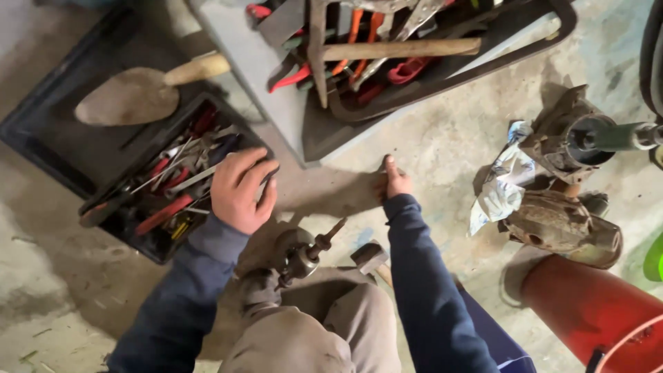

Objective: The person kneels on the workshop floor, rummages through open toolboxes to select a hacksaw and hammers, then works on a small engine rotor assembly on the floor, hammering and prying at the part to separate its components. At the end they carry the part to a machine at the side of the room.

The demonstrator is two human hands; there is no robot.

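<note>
At the far left a trowel (135, 93) lies across a black tray (48, 117), its wooden handle pointing up and to the right, its blade toward the left. Just right of it sits a black toolbox (148, 245) crammed with red-handled screwdrivers and pliers, most of them lying on a slant from lower left to upper right. The left hand (240, 190) hovers at the box's right edge, fingers curled around a thin dark tool whose shape I cannot make out. Below it a metal part with a threaded stud (307, 252) rests by the person's knee, its long axis pointing up and right. The right hand (396, 181) is pressed on the concrete floor (442, 145), holding nothing. Above, a grey tray (276, 90) carries a wooden-handled hammer (400, 48) lying nearly level. At the right stand rusty machine parts (563, 179) and a red cylinder (594, 311).
</note>
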